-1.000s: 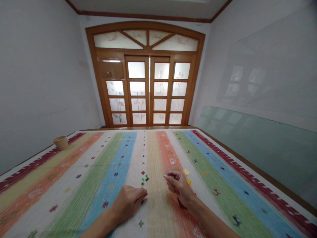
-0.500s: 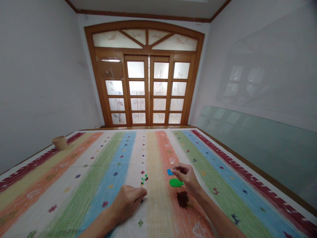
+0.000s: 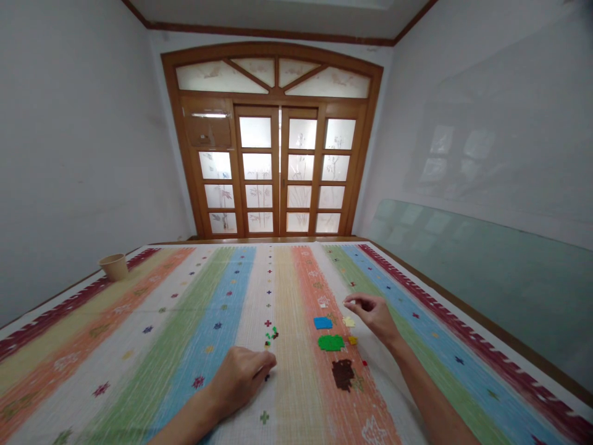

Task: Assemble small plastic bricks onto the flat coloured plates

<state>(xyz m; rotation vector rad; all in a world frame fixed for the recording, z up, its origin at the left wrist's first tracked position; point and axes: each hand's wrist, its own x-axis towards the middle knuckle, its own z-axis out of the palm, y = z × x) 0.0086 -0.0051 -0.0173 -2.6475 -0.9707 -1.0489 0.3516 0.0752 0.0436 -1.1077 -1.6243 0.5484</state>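
Observation:
My left hand (image 3: 241,377) rests on the striped cloth, fingers closed; anything between them is hidden. Just beyond it lies a small cluster of green and dark brown pieces (image 3: 272,335). My right hand (image 3: 373,312) is raised above the cloth, thumb and index finger pinched on something too small to name. Near it are pale yellow pieces (image 3: 349,322), a blue patch of pieces (image 3: 323,322) and yellow pieces (image 3: 353,340). A green patch (image 3: 330,342) lies nearer, then a dark brown patch (image 3: 343,374). A tiny red piece (image 3: 364,363) sits to its right.
The table bears a striped, patterned cloth (image 3: 290,395). A tan cup (image 3: 113,267) stands near its far left edge. Past the far edge is a wooden door (image 3: 280,185) with glass panes. A pale glass panel (image 3: 486,266) leans along the right wall.
My right hand has moved right, away from the blue patch, and uncovered the pale yellow, yellow and red pieces. My left hand has hardly moved.

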